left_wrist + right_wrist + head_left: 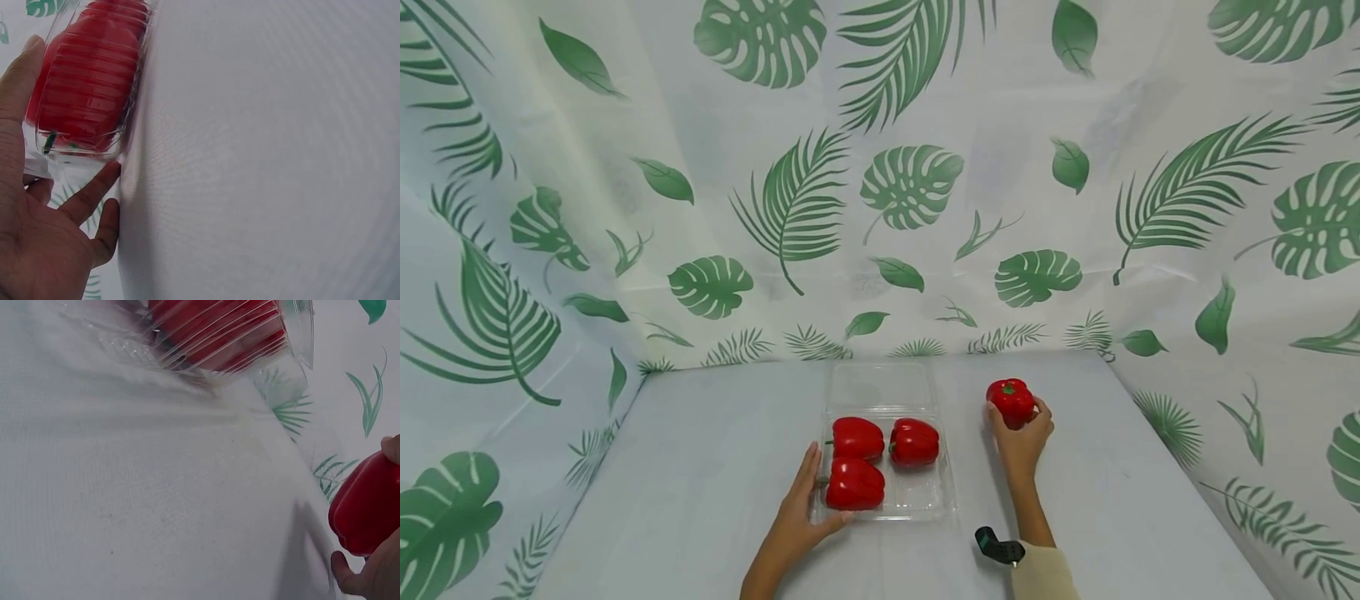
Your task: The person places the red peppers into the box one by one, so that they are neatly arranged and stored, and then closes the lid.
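Note:
A clear plastic clamshell container (917,500) lies with its lid folded back, three red bell peppers inside. Two of them, one bell pepper (857,438) and another bell pepper (855,484), sit on the left side; a third bell pepper (914,442) is at the right. My left hand (801,517) rests along the container's left side, fingers mostly extended; in the left wrist view the thumb lies near the rim. To the right of the container, my right hand (1024,437) grips another red bell pepper (1011,402), its green stem facing up. The right wrist view shows this held bell pepper (365,503) at the edge.
The transparent lid (880,385) extends behind the container towards the back wall. A white table (700,475) spreads under everything. White cloth with green leaves (910,187) hangs behind and on both sides. A black device (998,547) is attached at my right wrist.

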Tool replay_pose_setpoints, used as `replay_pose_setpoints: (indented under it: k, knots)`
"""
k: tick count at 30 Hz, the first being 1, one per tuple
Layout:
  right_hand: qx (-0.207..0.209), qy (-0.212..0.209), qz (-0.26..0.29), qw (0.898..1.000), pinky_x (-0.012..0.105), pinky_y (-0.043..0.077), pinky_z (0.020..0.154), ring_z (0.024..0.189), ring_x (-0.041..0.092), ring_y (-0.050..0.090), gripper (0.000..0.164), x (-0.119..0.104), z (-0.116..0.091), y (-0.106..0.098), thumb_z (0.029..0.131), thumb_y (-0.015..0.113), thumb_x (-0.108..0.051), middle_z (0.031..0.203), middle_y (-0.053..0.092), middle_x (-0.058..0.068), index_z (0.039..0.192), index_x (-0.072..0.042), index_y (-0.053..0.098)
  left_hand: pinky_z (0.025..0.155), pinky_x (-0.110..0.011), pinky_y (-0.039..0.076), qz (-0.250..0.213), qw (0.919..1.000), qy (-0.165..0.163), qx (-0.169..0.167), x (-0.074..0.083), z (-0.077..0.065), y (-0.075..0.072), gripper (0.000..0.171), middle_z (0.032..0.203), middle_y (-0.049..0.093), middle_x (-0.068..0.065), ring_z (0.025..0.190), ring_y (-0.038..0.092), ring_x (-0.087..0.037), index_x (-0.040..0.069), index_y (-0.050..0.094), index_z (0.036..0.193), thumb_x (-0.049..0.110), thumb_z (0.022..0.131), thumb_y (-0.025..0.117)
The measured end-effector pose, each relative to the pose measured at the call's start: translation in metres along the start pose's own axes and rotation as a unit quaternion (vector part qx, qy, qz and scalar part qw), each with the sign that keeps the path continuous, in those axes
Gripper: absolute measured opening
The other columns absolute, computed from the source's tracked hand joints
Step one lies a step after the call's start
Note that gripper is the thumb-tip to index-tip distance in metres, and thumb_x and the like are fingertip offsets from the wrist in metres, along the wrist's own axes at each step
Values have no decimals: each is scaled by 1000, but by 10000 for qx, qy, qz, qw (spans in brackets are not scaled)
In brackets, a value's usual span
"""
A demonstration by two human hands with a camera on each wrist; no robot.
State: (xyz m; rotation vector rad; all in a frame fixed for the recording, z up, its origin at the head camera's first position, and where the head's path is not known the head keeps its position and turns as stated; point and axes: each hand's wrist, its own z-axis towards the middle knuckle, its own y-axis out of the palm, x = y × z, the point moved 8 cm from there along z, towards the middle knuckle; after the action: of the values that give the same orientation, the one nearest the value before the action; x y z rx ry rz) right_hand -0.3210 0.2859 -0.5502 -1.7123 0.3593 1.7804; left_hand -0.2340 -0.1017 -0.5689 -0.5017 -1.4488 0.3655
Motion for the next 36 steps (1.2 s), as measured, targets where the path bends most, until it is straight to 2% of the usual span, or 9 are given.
replay_pose_setpoints:
  k: [7,13,17,24,28,30,31,36]
  knots:
    - [118,-128,243,9996,56,37,113,143,30,25,87,-3,-4,-7,82,79,-20,149,27,16,147,-10,21,109,-56,38,37,10000,-64,-30,-1,0,1,110,165,13,5,150,21,-28,26,17,158,55,71,79]
    - [-256,-285,592,9975,56,33,115,145,31,25,85,-6,-5,-2,84,77,-15,153,29,16,147,-10,20,109,-55,39,20,10000,0,-23,0,0,-1,110,165,13,6,151,21,-27,26,17,158,54,72,80]
    - [-470,-353,505,9970,57,35,114,143,32,27,83,-6,-6,0,85,76,-17,152,31,17,147,-11,21,109,-53,39,-18,9999,108,4,2,0,-2,109,165,13,6,150,22,-28,25,18,158,53,73,80]
    - [-547,-836,231,9947,61,41,107,133,31,35,79,-17,-14,-2,83,76,-13,144,36,20,145,-3,27,109,-54,39,-93,10000,-17,-19,-1,-2,0,109,165,14,6,150,23,-27,26,18,158,51,72,81]
    - [-678,-888,165,9936,61,44,104,131,32,36,81,-24,-22,-1,82,77,-13,144,35,20,145,-2,27,108,-53,40,-77,10000,33,-18,-1,-1,1,109,165,13,6,150,23,-28,26,17,158,53,73,79]
    - [-754,-861,197,9932,61,45,103,131,31,36,82,-27,-25,0,81,77,-13,145,35,19,145,-3,27,108,-54,40,-93,9999,38,-12,-1,0,1,109,165,13,6,150,23,-28,27,17,158,54,73,79]
    - [-785,-855,206,9930,51,49,102,130,28,37,82,-27,-27,0,81,78,-13,145,35,18,145,-4,27,108,-54,40,-99,9999,42,-12,0,0,1,109,165,13,6,150,23,-29,27,17,158,55,72,79]
    - [-1017,-888,233,9906,50,50,101,129,25,37,83,-32,-38,0,80,78,-11,146,33,16,146,-6,28,108,-53,39,-87,9999,71,9,1,0,0,109,165,13,6,150,22,-28,26,18,158,53,72,80]
